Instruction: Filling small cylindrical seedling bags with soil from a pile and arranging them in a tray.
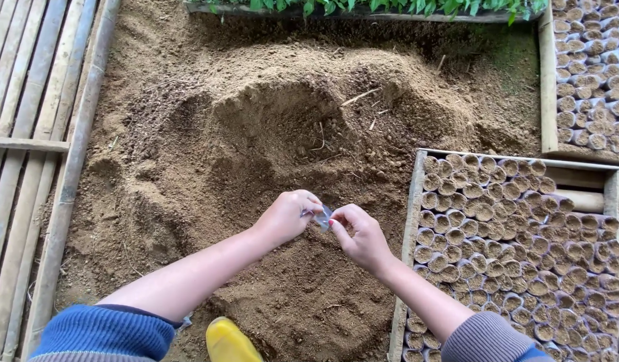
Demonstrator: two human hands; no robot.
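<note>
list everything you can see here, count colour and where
soil heap: one, brown, centre, with a scooped hollow
small plastic bag: one, clear, pinched between both hands over the soil
filled soil tubes in wooden tray: many, pale with brown fill, right
second tray of tubes: many, same colours, top right
bamboo slats: several, grey-tan, left edge
green seedlings: a row, top edge
boot tip: one, yellow, bottom centre
sleeves: two, blue on the left, grey on the right, bottom
left hand: one, fingers closed on the bag
right hand: one, fingers closed on the bag
</note>
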